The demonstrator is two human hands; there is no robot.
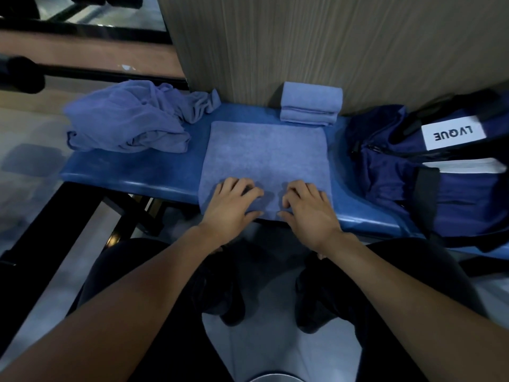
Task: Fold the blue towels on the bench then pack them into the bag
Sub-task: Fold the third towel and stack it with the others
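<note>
A blue towel (265,155) lies flat, folded into a square, in the middle of the blue bench (132,172). My left hand (231,205) and my right hand (308,208) sit side by side on its near edge, fingers curled on top and thumbs at the hem, gripping the cloth. A neatly folded blue towel (311,106) stands behind it against the wall. A crumpled heap of blue towels (129,119) lies at the bench's left end. The navy bag (429,172) with a white label rests on the right end, its opening facing the flat towel.
A wood-grain wall panel (330,42) rises directly behind the bench. Black metal framing (55,216) runs along the left and under the bench. My legs and dark shoes (220,293) are on the pale floor below the bench edge.
</note>
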